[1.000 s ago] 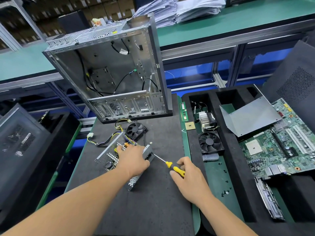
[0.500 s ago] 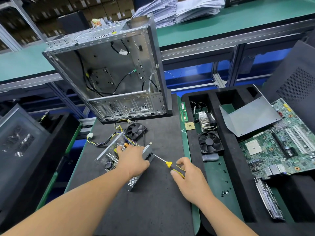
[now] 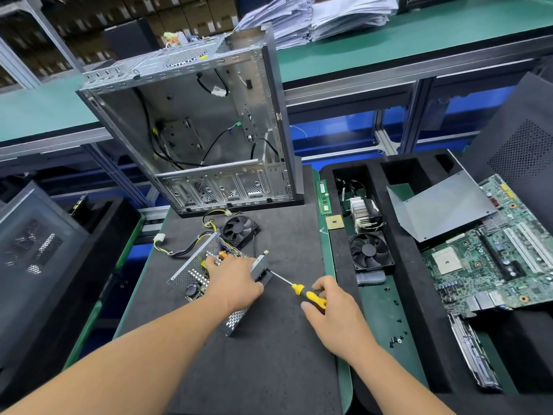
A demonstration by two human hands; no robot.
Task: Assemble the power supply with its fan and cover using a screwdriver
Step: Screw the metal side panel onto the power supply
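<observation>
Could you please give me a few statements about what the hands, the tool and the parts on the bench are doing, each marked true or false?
1. The right hand grips the yellow-handled screwdriver. True.
2. The screwdriver's tip points at the perforated metal power supply. True.
3. The left hand is lifted clear of the power supply. False: it rests on it.
4. The small black fan beside the power supply's wires is already screwed under a cover. False: it lies loose on the dark mat.
5. The silver computer case is closed. False: its side is open.
</observation>
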